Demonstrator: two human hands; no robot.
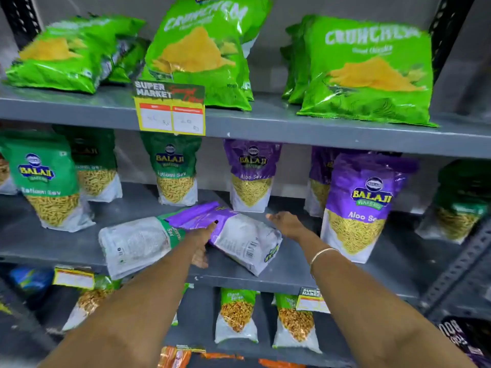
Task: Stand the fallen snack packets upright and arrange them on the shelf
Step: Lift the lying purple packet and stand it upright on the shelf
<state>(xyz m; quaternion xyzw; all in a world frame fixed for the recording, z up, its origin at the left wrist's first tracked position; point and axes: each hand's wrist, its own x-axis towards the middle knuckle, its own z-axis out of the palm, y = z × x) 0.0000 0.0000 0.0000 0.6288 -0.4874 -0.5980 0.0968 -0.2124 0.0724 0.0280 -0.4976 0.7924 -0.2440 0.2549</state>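
While both hands were on the middle shelf [292, 281], I was at the pick-up step, nothing stood up yet. Purple packet [239, 232] lay flat at frame centre, back side up, overlapping the fallen green packet [138, 240] to its left. Left hand [203, 241] had fingers closed on the purple packet's near-left edge. Right hand [285, 221] hovered just beside its far-right edge, fingers apart, not touching as far as I could tell. Next, in my judgement: clamp the right side, tilt it upright, seat it by the standing Aloo Sev packet [357, 205].

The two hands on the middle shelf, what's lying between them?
In the head view, a fallen purple Aloo Sev packet lies back-side up between the left hand and the right hand; the left hand touches it.
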